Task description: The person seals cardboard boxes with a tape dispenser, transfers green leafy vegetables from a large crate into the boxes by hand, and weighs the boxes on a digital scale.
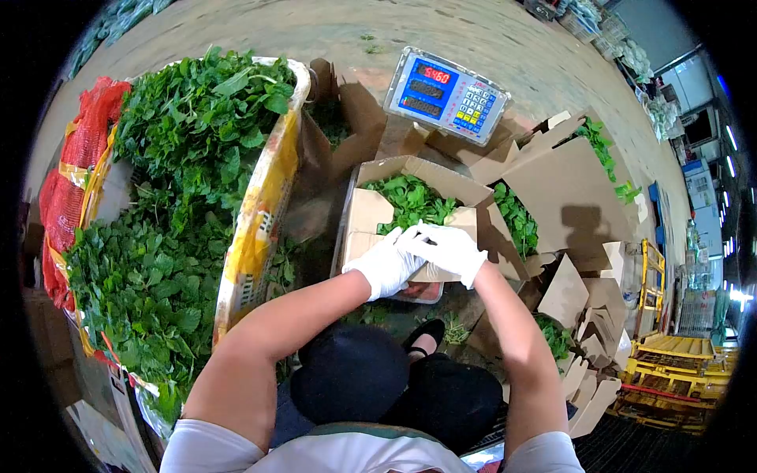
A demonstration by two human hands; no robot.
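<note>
Both my hands wear white gloves and meet over the near edge of an open cardboard box (367,217) that holds green leafy mint-like herbs (412,199). My left hand (386,264) has its fingers drawn together against those of my right hand (449,248), which are also closed and bent inward. A small dark spot shows between the gloves, but what they hold, if anything, is hidden. The box sits on the platform of a scale, whose display (445,94) stands behind it with red digits lit.
On the left is a large crate (256,229) heaped with leafy herbs (169,276), next to red mesh sacks (75,193). Several open cardboard boxes (552,185) with greens stand at the right, near yellow racks (670,359). Loose leaves lie on the floor.
</note>
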